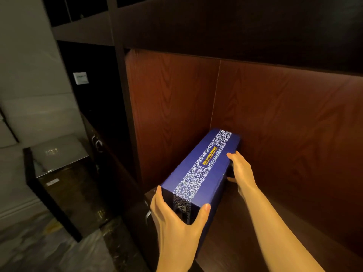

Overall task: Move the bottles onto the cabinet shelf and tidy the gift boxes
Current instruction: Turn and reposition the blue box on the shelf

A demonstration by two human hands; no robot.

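Note:
A long blue gift box [202, 169] with a white patterned stripe and yellow lettering lies on the dark cabinet shelf [231, 238], its far end close to the reddish wood back panel. My left hand [176, 218] grips the near end of the box, thumb on one side and fingers on the other. My right hand [240, 169] lies flat against the box's right side, fingers pointing toward the back. No bottles are in view.
Reddish wood panels [275, 124] form the back and left wall of the compartment. A dark upright post [125, 95] divides it from a darker compartment holding a white card [81, 77]. A low glossy side table [59, 173] stands at left on marble floor.

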